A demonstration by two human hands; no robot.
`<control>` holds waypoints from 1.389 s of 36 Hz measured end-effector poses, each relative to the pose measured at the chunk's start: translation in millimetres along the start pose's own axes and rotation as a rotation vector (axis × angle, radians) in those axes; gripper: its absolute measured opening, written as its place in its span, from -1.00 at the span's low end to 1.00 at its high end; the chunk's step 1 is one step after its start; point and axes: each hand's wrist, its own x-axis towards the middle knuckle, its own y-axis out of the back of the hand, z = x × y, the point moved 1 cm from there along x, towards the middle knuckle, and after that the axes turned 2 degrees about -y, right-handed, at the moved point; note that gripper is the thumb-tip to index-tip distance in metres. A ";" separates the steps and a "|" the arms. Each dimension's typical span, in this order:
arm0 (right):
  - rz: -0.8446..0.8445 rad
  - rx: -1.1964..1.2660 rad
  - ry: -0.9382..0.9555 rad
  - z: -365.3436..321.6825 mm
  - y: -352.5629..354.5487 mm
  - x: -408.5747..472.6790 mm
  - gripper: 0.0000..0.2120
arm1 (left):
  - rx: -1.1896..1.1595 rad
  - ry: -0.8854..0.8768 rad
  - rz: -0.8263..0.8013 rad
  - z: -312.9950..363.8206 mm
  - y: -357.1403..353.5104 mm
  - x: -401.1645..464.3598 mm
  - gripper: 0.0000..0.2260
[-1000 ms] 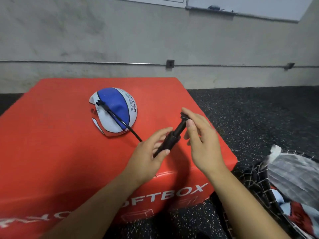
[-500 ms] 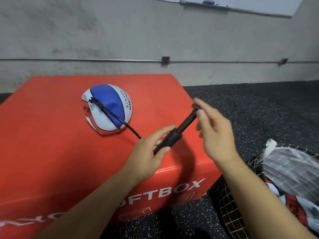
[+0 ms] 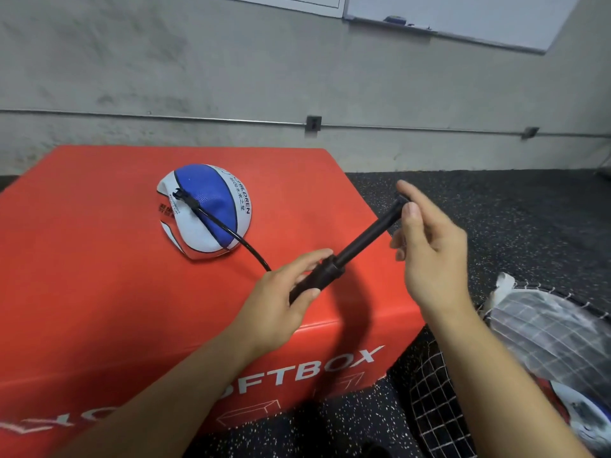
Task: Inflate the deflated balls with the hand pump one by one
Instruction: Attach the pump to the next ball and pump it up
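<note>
Over red box (image 3: 99,276): L hand (image 3: 277,302) grips pump (image 3: 334,266) barrel, R hand (image 3: 429,246) pinches handle; handle tip hidden.

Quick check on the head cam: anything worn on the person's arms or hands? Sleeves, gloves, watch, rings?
Nothing worn shows. Both forearms are bare to the bottom frame edge, with no sleeve cuff in view. The left hand and right hand have no gloves, and no watch, strap or ring is visible. The one visible right thumbnail is short and unpainted.

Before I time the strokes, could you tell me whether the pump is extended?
Extended: the pump's thin rod shows between both hands.
</note>
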 end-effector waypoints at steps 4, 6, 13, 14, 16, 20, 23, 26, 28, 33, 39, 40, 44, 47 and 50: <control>-0.065 -0.033 0.016 6.5 -18.2 -12.1 -0.70 | -0.037 -0.004 0.028 -1.6 1.1 1.0 -0.39; -0.109 -0.045 0.010 11.7 -26.7 -17.1 -0.70 | -0.042 -0.004 0.041 -1.6 2.5 1.1 -0.38; -0.252 -0.102 0.002 35.5 -42.8 -32.5 -0.67 | -0.037 0.003 0.061 -1.5 2.8 3.6 -0.41; -0.269 -0.103 -0.007 36.5 -43.7 -34.6 -0.67 | -0.039 0.007 0.060 -1.3 2.4 3.8 -0.42; -0.286 -0.110 -0.016 36.8 -42.7 -37.1 -0.66 | -0.036 0.007 0.057 -0.9 1.5 4.0 -0.43; -0.302 -0.124 -0.021 36.2 -31.8 -37.3 -0.65 | -0.020 -0.013 0.031 1.4 0.0 3.5 -0.42; -0.304 -0.150 0.002 36.0 -22.2 -36.9 -0.65 | 0.009 -0.042 0.005 3.2 -1.5 2.8 -0.44; -0.243 -0.128 0.039 32.2 -12.9 -30.4 -0.67 | 0.035 -0.040 -0.013 3.2 -1.9 2.1 -0.43; -0.158 -0.079 0.031 27.3 -3.2 -20.3 -0.68 | 0.048 -0.029 -0.031 3.6 -1.9 1.5 -0.42; 0.001 0.046 -0.035 13.3 30.3 3.7 -0.69 | 0.087 -0.035 -0.066 5.5 -2.5 0.1 -0.41; 0.063 0.053 -0.070 11.9 36.2 5.9 -0.69 | 0.111 -0.040 -0.069 3.6 -2.6 -0.3 -0.40; 0.068 0.042 -0.064 11.0 33.9 4.6 -0.69 | 0.106 -0.037 -0.066 3.1 -2.4 -0.3 -0.40; 0.044 -0.040 -0.021 7.6 21.8 -1.9 -0.67 | 0.088 -0.025 -0.062 -0.1 -1.1 -0.5 -0.40; -0.008 -0.081 -0.009 5.8 7.8 -10.1 -0.69 | 0.080 -0.025 -0.045 -2.7 -0.5 -0.1 -0.40; -0.059 -0.108 -0.004 5.6 -6.3 -18.1 -0.69 | 0.058 -0.021 -0.029 -4.3 0.4 0.7 -0.39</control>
